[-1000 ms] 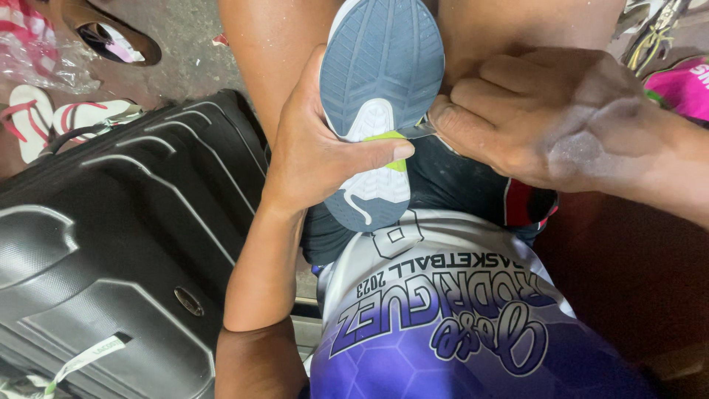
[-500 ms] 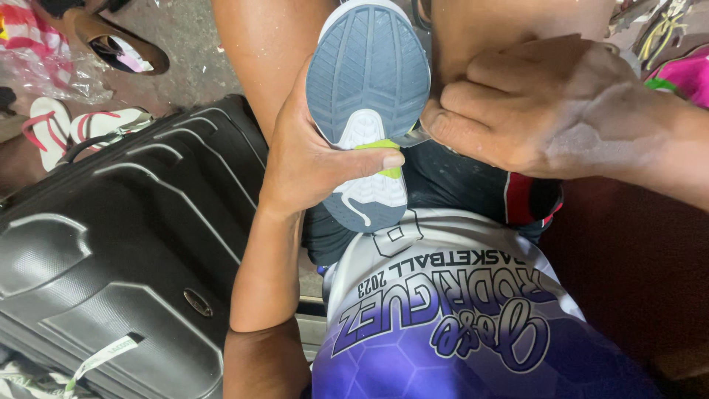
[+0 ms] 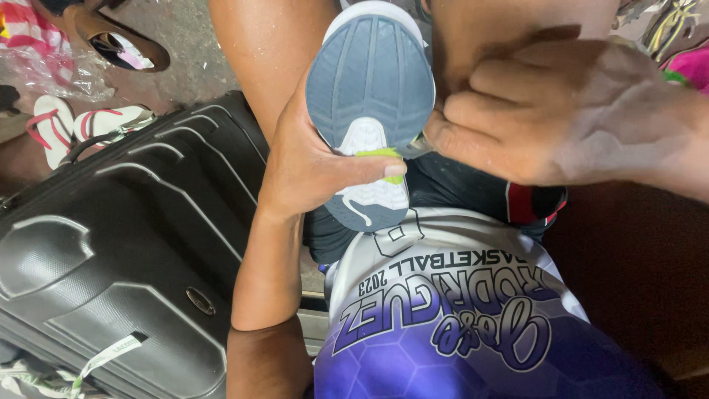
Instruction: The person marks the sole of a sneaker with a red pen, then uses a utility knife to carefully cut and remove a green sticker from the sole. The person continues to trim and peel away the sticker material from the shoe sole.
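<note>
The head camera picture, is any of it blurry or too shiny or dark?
In the head view the shoe sole looks sharp, its grooves clear, held by the left hand; the right hand, very near the lens, shows a pale sheen across its back and looks a little soft; the suitcase carries soft grey highlights along its ridges; the lower right corner is dark.

The grey concrete floor is carrying a dark grey hard-shell suitcase lying flat; white flip-flops with red straps are lying just beside it; a crumpled clear plastic bag is sitting nearby.
</note>
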